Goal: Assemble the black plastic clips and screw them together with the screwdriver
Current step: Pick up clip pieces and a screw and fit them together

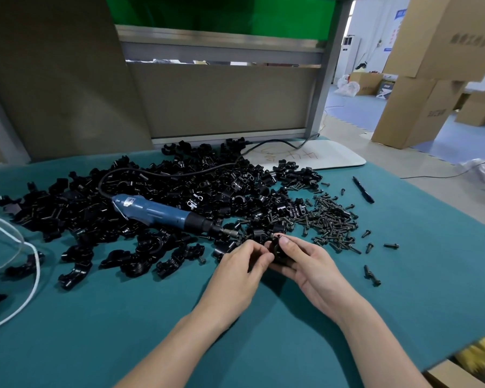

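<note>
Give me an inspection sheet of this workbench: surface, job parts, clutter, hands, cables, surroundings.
Surface: teal cloth-covered table, far half strewn with parts.
Job's things: heap of black plastic clips; blue electric screwdriver lying on it; pile of dark screws to the right; one black clip assembly in hand.
Clutter: black pen beyond the screws; white board with scribbled writing at the back.
Hands: left hand and right hand both grip the clip assembly.
Cables: black screwdriver cable runs over the heap toward the back; white cord loops at the left edge.
Surroundings: grey partition panel behind; stacked cardboard boxes on the floor, right.
</note>
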A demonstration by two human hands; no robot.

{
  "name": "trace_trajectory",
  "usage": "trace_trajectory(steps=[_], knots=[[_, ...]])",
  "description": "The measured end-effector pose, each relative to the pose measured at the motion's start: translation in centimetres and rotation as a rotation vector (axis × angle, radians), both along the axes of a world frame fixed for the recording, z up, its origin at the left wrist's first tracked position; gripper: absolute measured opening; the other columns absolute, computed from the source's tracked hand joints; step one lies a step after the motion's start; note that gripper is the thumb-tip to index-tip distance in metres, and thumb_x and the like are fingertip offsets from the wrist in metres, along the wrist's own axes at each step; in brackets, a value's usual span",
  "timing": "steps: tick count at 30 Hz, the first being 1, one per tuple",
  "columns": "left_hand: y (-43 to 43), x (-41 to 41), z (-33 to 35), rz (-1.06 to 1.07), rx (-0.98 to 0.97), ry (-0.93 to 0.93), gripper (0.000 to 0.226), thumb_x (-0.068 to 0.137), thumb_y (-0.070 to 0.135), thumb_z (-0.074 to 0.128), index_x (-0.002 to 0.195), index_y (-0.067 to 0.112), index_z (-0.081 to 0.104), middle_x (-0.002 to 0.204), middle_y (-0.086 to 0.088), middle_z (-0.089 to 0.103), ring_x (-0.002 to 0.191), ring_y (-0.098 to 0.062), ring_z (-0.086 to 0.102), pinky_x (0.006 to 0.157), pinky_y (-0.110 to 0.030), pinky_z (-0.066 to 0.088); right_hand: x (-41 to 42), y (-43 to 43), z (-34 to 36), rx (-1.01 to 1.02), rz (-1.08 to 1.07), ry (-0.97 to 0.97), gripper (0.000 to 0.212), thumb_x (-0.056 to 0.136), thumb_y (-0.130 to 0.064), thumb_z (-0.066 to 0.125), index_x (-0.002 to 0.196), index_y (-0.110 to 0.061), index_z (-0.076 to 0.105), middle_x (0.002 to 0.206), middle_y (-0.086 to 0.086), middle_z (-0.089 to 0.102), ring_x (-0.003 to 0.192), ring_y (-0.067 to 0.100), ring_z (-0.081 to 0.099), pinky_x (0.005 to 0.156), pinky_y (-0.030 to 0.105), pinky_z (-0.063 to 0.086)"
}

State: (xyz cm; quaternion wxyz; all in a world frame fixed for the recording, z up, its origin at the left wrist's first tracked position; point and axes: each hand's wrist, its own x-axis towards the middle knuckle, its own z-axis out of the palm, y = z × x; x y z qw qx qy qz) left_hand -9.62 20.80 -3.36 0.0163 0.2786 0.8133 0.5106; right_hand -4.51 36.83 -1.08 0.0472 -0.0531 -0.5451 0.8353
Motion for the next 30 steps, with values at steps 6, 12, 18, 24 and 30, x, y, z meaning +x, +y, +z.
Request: trace_trajectory(steps=[6,12,18,24,30], knots=[[-0.02,0.25,0.15,0.019,0.035,0.025,0.017,0.094,0.058,0.054,0.105,0.045,0.056,0.104,0.024,0.064,0.103,0.003,0.059,0.084,-0.018,0.048,0.09,-0.06,0.11,0.014,0.015,0.009,0.028,0.096,-0.026,0.065,0.111,-0.007,0.078,0.119,0.020,0.074,0.113,0.030,0.071,0.087,0.031,0.059],[-0.01,0.01,0.11,-0.002,-0.019,0.064,0.002,0.100,0.039,0.058,0.098,0.039,0.059,0.103,0.028,0.061,0.104,0.005,0.056,0.084,-0.018,0.045,-0.02,-0.05,0.05,0.004,0.005,-0.005,0.026,0.091,-0.026,0.068,0.108,-0.011,0.080,0.117,0.018,0.075,0.110,0.027,0.072,0.086,0.032,0.060],[-0.06,0.34,0.30,0.034,0.004,0.002,0.025,0.091,0.064,0.051,0.099,0.041,0.059,0.097,0.022,0.066,0.096,0.002,0.061,0.081,-0.024,0.051,0.04,-0.02,-0.02,0.019,0.023,0.008,0.026,0.095,-0.025,0.065,0.111,-0.009,0.079,0.119,0.019,0.074,0.113,0.031,0.071,0.087,0.033,0.060],[-0.09,0.04,0.22,-0.009,-0.045,0.057,0.006,0.102,0.039,0.055,0.096,0.037,0.057,0.097,0.022,0.063,0.098,0.001,0.057,0.079,-0.021,0.045,-0.01,0.02,-0.07,0.013,0.015,0.001,0.027,0.091,-0.027,0.068,0.109,-0.010,0.080,0.117,0.018,0.075,0.110,0.028,0.073,0.086,0.032,0.060],[-0.15,0.44,0.43,0.000,0.012,0.004,0.016,0.096,0.055,0.052,0.103,0.041,0.058,0.101,0.024,0.065,0.100,0.003,0.059,0.080,-0.021,0.048,0.02,0.03,-0.09,0.017,0.034,0.025,0.026,0.096,-0.025,0.065,0.111,-0.011,0.079,0.120,0.017,0.074,0.113,0.028,0.072,0.088,0.032,0.060]])
